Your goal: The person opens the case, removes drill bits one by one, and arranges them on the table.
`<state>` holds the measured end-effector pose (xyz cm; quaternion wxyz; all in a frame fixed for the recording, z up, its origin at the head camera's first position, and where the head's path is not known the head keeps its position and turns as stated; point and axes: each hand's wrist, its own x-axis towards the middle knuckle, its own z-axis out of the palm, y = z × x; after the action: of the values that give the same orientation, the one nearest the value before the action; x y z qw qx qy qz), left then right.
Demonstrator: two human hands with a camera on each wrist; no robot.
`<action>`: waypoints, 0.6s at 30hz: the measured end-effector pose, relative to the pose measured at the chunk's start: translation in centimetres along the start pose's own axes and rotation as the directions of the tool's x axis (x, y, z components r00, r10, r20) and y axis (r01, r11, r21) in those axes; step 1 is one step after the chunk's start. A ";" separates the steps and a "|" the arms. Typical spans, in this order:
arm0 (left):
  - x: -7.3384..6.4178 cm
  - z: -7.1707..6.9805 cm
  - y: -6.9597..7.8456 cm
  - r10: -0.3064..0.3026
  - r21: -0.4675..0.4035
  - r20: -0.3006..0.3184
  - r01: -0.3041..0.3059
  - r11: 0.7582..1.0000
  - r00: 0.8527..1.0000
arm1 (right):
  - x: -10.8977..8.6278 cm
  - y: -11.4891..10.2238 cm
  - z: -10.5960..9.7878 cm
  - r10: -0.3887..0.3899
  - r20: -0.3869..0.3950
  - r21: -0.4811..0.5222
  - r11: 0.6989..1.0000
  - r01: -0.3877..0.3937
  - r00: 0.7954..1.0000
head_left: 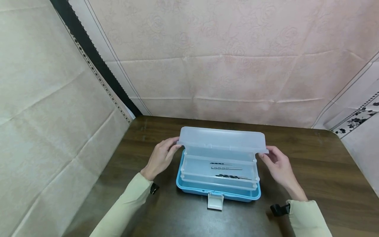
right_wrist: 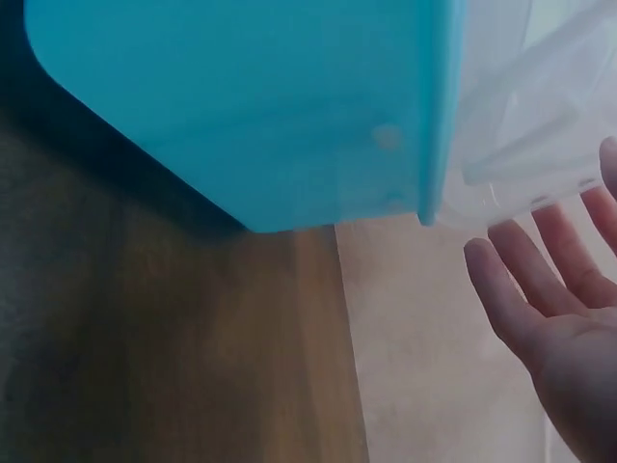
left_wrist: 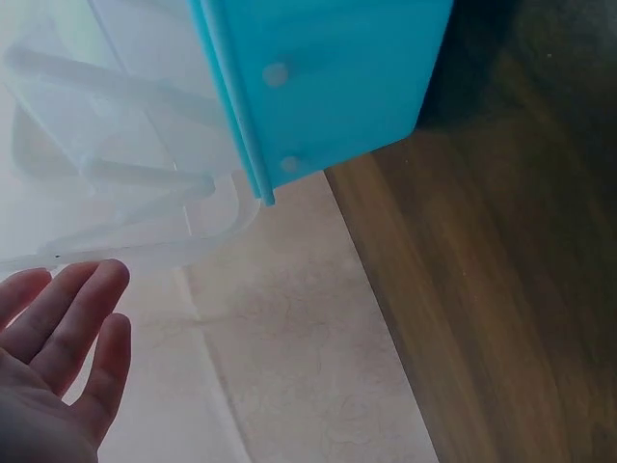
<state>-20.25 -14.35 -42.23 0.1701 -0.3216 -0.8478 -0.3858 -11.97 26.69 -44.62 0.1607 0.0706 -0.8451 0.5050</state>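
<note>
well apart, hands [head_left: 161, 157] [head_left: 279, 165] at lid [head_left: 222, 139] edges

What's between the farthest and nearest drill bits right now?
One grey drill bit lies between the farthest bit and the nearest bit, as the head view shows.

The head view's bottom edge cuts off both sleeves [head_left: 125, 202], the wrist views crop the box [left_wrist: 337, 92], the lid [head_left: 222, 138], the left hand [left_wrist: 39, 391] and the right hand [right_wrist: 569, 323], and the bits [head_left: 229, 176] are too small to make out their tips.

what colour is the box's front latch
Off-white; the latch shows best in the head view.
</note>
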 end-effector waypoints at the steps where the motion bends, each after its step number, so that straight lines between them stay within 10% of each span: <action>1: 0.1 0.1 -0.1 -0.008 -0.011 -0.002 0.008 1.000 1.000 | 0.1 0.1 0.0 0.002 -0.001 -0.007 1.000 -0.002 1.000; 11: 0.7 0.5 -1.2 -0.043 -0.117 0.007 0.044 0.992 0.999 | 1.0 0.2 -0.4 0.016 0.003 -0.016 1.000 -0.016 1.000; 18: 0.9 1.3 -2.3 -0.183 -0.171 0.088 0.196 0.966 0.979 | 1.7 0.2 -0.4 0.032 0.010 -0.022 0.999 -0.031 0.999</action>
<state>-22.51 -14.08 -43.82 0.0725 -0.2664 -0.8421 -0.4633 -13.50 27.21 -44.00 0.1489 0.0582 -0.8523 0.4980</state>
